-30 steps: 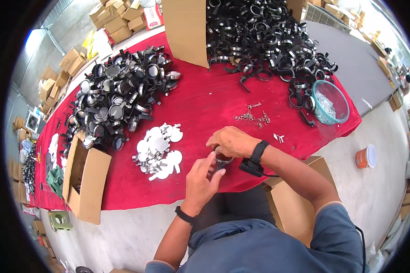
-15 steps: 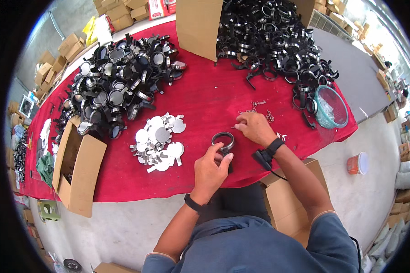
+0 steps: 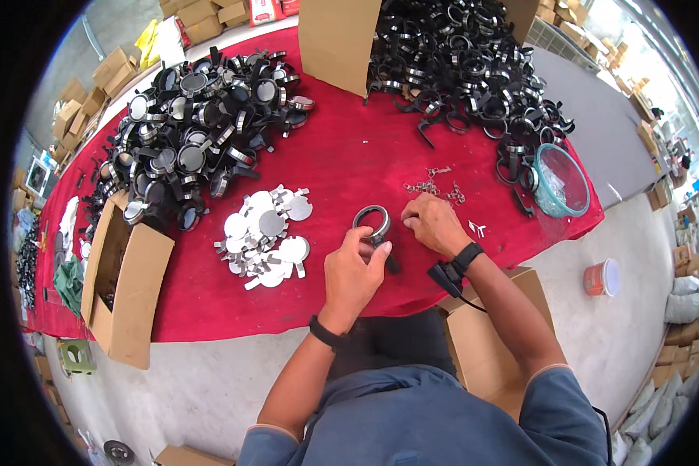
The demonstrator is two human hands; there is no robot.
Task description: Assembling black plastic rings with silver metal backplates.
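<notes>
My left hand (image 3: 349,272) pinches a black ring with a metal rim and a dark handle (image 3: 387,221), held tilted over the red cloth. Just right of the ring is my right hand (image 3: 437,226), its thumb and forefinger pressed together; anything between them is too small to make out. Beyond the right hand lies a loose cluster of small metal pieces (image 3: 427,186). A few small white pieces (image 3: 478,229) rest beside the right wrist. Left of my hands, white and grey round discs with tabs (image 3: 270,225) lie in a heap.
Black handled parts with disc faces (image 3: 190,155) are piled at the far left, ring parts (image 3: 458,62) at the far right. A teal basket (image 3: 585,186) holds clear plastic pieces. One cardboard box (image 3: 144,287) leans at the left edge; another (image 3: 493,342) stands below the table.
My right hand has come slightly nearer the ring, and its fingers have curled in more. The ring has tilted a little in my left hand. The whole view has shifted slightly.
</notes>
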